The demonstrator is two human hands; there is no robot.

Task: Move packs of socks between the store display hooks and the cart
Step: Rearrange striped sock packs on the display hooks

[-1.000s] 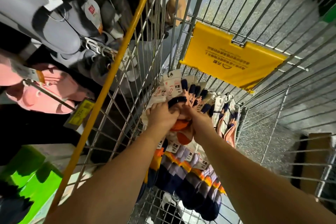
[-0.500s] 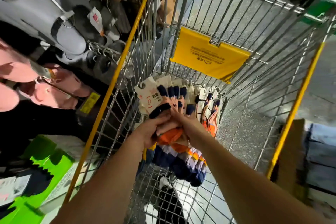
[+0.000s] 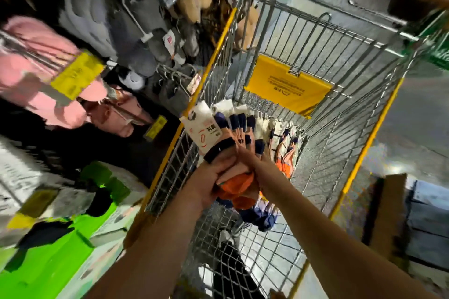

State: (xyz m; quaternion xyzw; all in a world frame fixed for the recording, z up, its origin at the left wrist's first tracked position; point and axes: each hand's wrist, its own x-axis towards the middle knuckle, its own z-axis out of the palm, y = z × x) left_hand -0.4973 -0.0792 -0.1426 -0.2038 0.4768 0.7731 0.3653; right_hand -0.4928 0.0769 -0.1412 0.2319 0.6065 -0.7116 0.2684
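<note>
Both hands hold one fanned bundle of sock packs (image 3: pixel 218 136) above the wire shopping cart (image 3: pixel 315 153). The left hand (image 3: pixel 213 177) grips the bundle from the left side, its fingers (image 3: pixel 224 165) curled around the orange and navy sock bodies. The right hand (image 3: pixel 257 167) grips the same bundle from the right, its fingers wrapped over the top of the packs; the two sets of fingers meet at the bundle's middle.

Above the fingers, the white card headers and navy cuffs of the packs spread out like a fan, reaching the level of the cart's yellow-trimmed left rim. Below the fingers, the striped sock toes (image 3: pixel 260 213) hang down inside the cart.

Just right of the right-hand fingers, further sock packs (image 3: pixel 285 150) with orange bodies lie against the far wall inside the cart. Beyond them, a yellow sign flap (image 3: pixel 289 87) hangs on the cart's far end.

Left of the left-hand fingers, outside the cart, display hooks (image 3: pixel 170 75) carry grey slippers (image 3: pixel 97 17) and pink slippers (image 3: pixel 36 68); yellow price tags (image 3: pixel 75 75) are mounted at the hook ends. This area is motion-blurred.
</note>
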